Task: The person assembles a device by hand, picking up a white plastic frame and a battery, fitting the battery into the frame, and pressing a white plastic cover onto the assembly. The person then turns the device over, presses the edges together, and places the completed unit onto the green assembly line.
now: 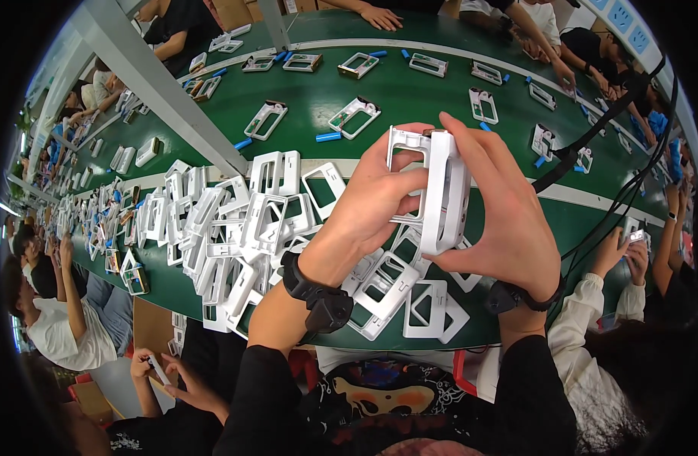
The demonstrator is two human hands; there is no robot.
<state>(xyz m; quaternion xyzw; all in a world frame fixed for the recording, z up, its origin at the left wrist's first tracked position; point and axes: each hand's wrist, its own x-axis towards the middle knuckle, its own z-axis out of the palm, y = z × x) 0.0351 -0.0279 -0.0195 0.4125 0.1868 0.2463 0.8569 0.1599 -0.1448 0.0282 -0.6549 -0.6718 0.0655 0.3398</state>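
Left hand: your left hand (371, 201) sits centre frame, fingers curled shut around the left edge of the white plastic frame (432, 190), thumb across its open window.
Right hand: your right hand (504, 220) closes on the same frame from the right, fingers wrapped over its top and far side, palm against the thick edge.
Held part: the white plastic frame is lifted clear of the belt, just right of frame centre, between both hands.
Long axis: it runs nearly top to bottom of the picture, tilted slightly; the thick edge faces you, the open window faces left.
Key relation: the frame lies between the grips, left hand on the thin windowed side, right hand on the thick side. Neither hand is nearer; both touch it.
Pile: a heap of white frames (235, 228) lies on the green belt (409, 99), left of centre and under your wrists, closer to the left hand.
Wrists: black wristbands (318, 292) on both.
Belt, upper frame: scattered single frames with small blue pieces (327, 137) beside them, well apart from your hands.
Others: co-workers' hands reach in along the top and right edges.
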